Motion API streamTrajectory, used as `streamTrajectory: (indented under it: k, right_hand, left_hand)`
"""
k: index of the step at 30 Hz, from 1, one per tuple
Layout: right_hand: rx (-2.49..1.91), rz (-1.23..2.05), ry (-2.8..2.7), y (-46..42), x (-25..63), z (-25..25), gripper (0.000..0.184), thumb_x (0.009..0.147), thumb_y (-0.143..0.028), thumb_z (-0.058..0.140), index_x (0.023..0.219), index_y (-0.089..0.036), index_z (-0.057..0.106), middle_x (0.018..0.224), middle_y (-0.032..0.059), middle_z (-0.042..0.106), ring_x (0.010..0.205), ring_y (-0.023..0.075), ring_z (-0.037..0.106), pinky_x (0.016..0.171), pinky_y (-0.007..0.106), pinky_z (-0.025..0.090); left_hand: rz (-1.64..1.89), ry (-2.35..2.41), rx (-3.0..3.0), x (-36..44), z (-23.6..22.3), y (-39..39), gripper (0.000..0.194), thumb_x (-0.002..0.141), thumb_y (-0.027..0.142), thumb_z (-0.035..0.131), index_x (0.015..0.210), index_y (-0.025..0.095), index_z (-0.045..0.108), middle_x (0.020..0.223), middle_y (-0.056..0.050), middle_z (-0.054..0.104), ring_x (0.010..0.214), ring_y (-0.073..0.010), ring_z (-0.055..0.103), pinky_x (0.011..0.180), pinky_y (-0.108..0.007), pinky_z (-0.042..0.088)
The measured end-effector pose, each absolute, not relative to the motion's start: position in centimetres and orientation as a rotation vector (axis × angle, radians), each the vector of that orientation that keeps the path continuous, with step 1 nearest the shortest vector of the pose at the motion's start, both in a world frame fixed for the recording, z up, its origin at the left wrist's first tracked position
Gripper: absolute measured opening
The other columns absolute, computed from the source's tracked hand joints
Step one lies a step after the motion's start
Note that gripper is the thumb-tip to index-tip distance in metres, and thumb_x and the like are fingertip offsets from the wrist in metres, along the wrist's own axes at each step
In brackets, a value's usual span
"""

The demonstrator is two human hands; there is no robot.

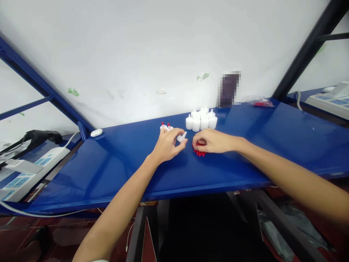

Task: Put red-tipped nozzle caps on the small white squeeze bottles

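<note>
My left hand (168, 144) is closed around a small white bottle (181, 137), tilted with its nozzle pointing right. My right hand (211, 141) rests curled over a heap of small red caps (200, 153) on the blue table (114, 160), fingers pinched among them. Two white bottles with red caps (165, 126) stand just behind my left hand. A cluster of several uncapped white bottles (201, 119) stands behind my right hand, near the wall.
A white round object (96, 133) lies at the table's back left. A clear bag with red bits (261, 103) lies at the back right. White power strips (25, 171) and cables sit on the left; another white device (331, 99) sits far right. A black post (305, 51) slants at the right.
</note>
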State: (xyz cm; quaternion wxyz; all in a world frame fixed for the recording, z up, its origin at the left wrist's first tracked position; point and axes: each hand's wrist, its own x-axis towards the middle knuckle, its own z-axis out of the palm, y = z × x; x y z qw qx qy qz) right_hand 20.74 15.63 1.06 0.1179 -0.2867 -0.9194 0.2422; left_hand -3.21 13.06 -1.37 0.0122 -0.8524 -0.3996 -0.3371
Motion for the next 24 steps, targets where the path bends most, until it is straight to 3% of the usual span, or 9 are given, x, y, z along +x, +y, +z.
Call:
streamTrajectory:
  k: [8,12,15,19,24]
  right_hand:
    - [-0.846,0.621,-2.676,15.4,19.8,0.6,0.015,0.088,-0.023,0.058,0.081,-0.021,0.07,0.073,0.0001,0.07,0.062,0.0141,0.059,0.061,0.028,0.039]
    - [-0.873,0.566,-2.671,15.2,19.5,0.5,0.016,0.091,-0.029,0.06,0.084,-0.021,0.072,0.072,0.0006,0.07,0.063,0.0151,0.058,0.06,0.028,0.036]
    - [-0.849,0.527,-2.682,15.3,19.5,0.4,0.014,0.089,-0.029,0.063,0.085,-0.02,0.073,0.078,0.0019,0.069,0.066,0.0154,0.058,0.062,0.028,0.036]
    - [-0.868,0.517,-2.466,15.5,19.4,0.2,0.017,0.089,-0.03,0.061,0.085,-0.018,0.073,0.068,-0.0005,0.057,0.061,0.0136,0.049,0.06,0.029,0.034]
    - [-0.933,0.805,-2.011,15.7,19.2,0.4,0.026,0.09,-0.042,0.064,0.088,-0.017,0.073,0.055,-0.0051,0.045,0.054,0.0114,0.039,0.054,0.028,0.032]
  left_hand:
    - [-1.198,-1.267,-2.706,-2.9,-1.5,13.3,0.018,0.089,0.034,0.061,0.098,0.019,0.062,0.081,0.0,0.071,0.055,-0.0126,0.062,0.079,-0.034,0.05]
    - [-1.262,-1.316,-2.744,-3.0,-1.6,13.3,0.018,0.089,0.033,0.061,0.099,0.018,0.062,0.085,-0.002,0.07,0.052,-0.0107,0.061,0.063,-0.028,0.05]
    - [-1.248,-1.305,-2.76,-3.1,-1.7,13.4,0.018,0.091,0.032,0.059,0.1,0.017,0.063,0.085,-0.002,0.069,0.053,-0.0104,0.059,0.06,-0.027,0.049]
    - [-1.168,-1.163,-2.776,-3.3,-1.7,13.4,0.018,0.093,0.032,0.06,0.098,0.016,0.066,0.082,-0.003,0.065,0.061,-0.0122,0.056,0.064,-0.028,0.047]
    - [-1.121,-1.098,-2.791,-3.4,-1.8,13.6,0.02,0.094,0.036,0.061,0.097,0.017,0.067,0.083,-0.003,0.061,0.067,-0.0139,0.053,0.064,-0.028,0.044]
